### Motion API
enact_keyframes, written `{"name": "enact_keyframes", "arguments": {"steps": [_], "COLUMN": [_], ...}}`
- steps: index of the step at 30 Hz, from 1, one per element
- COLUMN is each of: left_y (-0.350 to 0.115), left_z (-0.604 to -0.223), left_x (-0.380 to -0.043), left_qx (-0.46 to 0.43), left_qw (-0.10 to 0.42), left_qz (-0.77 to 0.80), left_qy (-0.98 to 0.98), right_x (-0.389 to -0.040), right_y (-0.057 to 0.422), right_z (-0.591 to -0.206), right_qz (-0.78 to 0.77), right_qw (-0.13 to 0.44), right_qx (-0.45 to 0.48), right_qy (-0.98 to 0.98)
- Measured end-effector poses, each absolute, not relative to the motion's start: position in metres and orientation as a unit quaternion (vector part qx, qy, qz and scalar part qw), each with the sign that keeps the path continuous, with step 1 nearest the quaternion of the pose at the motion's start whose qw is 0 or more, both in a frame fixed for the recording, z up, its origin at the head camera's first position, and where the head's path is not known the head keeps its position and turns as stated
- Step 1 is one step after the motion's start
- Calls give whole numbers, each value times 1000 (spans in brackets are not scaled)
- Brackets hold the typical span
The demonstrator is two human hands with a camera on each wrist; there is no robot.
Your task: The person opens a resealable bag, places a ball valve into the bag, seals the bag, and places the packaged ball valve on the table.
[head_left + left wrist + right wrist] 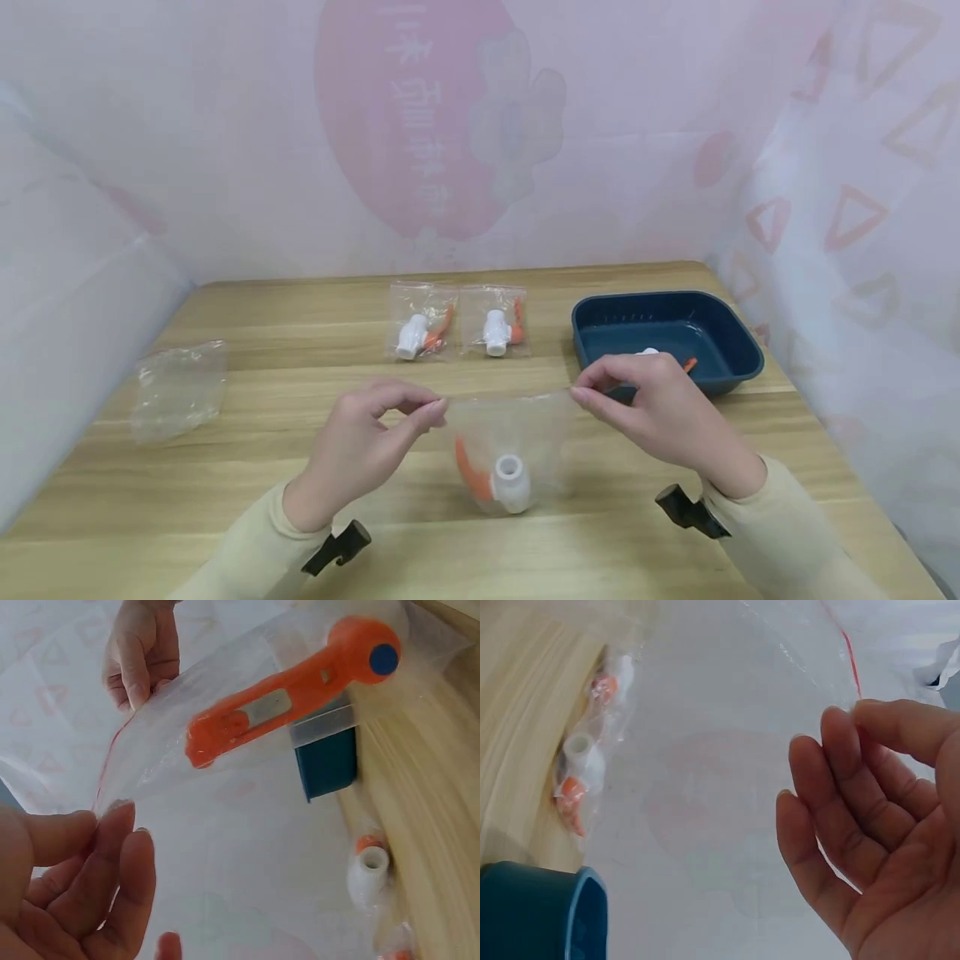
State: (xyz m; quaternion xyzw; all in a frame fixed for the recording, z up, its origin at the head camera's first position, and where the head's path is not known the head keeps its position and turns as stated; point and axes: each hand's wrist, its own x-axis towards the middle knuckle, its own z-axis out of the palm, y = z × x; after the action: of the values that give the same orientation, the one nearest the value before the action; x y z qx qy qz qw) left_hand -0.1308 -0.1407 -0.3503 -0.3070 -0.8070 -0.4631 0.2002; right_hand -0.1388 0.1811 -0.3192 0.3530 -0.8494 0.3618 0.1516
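Note:
Both hands hold a clear zip bag [536, 425] upright by its top corners, over the front middle of the table. My left hand [371, 442] pinches the left corner between thumb and index finger. At the opposite corner, my right hand [660, 412] pinches the same edge, its other fingers loosely bent in the right wrist view. Inside the bag, at the bottom, sits a white plastic ball valve [512, 483] with an orange handle [471, 471]. The left wrist view shows that orange handle [277, 697] close up through the film, and a red line along the bag's mouth.
Two bagged valves [412, 333] [496, 332] lie side by side at the back of the wooden table [300, 317]. A dark blue tray [667, 298] at the right holds a white and orange piece. An empty clear bag [180, 390] lies at the left.

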Motion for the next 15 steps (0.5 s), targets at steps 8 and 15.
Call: {"name": "enact_keyframes", "arguments": {"steps": [8,15], "left_y": [-141,-139], "left_z": [-363,-379], "left_x": [-175,-214], "left_qx": [-226,-214], "left_qw": [88,23], "left_qz": [-436,-433], "left_qy": [-866,-875], "right_x": [-174,-210], "right_y": [167,150], "right_z": [-329,-331], "right_qz": [298,194], "right_qw": [152,99], "right_qx": [287,230], "right_qy": [-898,-949]}}
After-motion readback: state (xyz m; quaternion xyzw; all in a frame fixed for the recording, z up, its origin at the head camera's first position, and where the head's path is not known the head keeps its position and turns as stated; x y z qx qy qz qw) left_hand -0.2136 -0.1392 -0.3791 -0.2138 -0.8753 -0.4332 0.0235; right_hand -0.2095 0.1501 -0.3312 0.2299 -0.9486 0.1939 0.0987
